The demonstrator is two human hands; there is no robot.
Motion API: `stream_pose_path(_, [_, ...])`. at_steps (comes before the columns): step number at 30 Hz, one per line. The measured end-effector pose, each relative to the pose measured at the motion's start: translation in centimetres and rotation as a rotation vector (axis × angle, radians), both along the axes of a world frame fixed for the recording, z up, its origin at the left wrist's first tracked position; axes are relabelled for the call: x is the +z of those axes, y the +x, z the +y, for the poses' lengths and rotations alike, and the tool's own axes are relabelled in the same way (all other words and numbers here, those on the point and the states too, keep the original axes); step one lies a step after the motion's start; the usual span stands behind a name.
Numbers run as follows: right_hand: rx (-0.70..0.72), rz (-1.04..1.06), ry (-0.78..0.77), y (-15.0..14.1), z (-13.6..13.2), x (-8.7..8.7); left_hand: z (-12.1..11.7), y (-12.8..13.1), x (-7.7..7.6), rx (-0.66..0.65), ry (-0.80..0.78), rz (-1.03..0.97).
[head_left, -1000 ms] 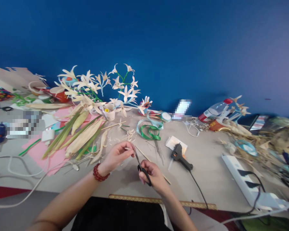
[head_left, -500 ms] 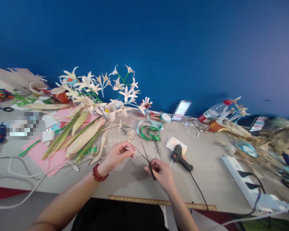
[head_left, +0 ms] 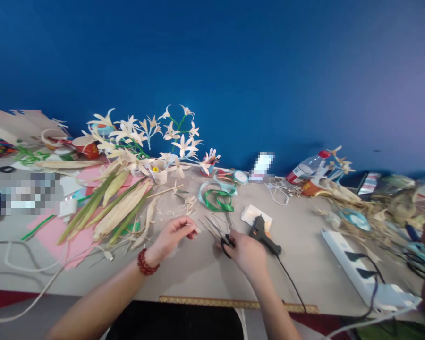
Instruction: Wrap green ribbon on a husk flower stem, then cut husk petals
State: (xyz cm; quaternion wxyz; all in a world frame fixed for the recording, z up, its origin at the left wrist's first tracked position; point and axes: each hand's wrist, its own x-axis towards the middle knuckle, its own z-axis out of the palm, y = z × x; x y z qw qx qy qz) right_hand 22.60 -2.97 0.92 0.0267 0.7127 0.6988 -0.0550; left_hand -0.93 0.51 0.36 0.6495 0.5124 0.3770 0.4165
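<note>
Against a blue wall (head_left: 212, 71), a table (head_left: 194, 276) is set. Scissors (head_left: 227, 241) are gripped at the handles by the right hand (head_left: 250, 252), blades angled far-left; left of them, a pale piece (head_left: 198, 231) is apparently pinched by the left hand (head_left: 177, 233).

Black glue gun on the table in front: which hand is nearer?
Right. The right hand is just to the left of the black glue gun, close beside it; the left hand is well farther left, beyond the right hand.
</note>
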Motion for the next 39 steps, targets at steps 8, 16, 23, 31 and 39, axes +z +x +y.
stream_pose_path(8, [0.098, 0.029, 0.018, 0.1, 1.6, 0.5, 0.0, 0.0, -0.2, 0.008, 0.016, -0.001])
stream_pose_path(16, [0.32, 0.37, -0.094, 0.2, 2.6, 2.1, 0.0, 0.0, -0.6, 0.011, -0.058, -0.078])
stream_pose_path(23, [0.785, 0.604, 0.191, -4.5, 2.9, 3.1, 0.0, 0.2, -1.7, -0.005, -0.206, -0.174])
stream_pose_path(31, [0.284, 1.233, 0.029, -5.2, 4.5, 0.0, 0.3, 0.0, -0.8, 0.061, 0.005, -0.026])
stream_pose_path(39, [0.225, 1.438, -0.073, -4.7, 4.0, -1.4, -0.2, 0.3, -1.1, -0.049, -0.085, -0.12])
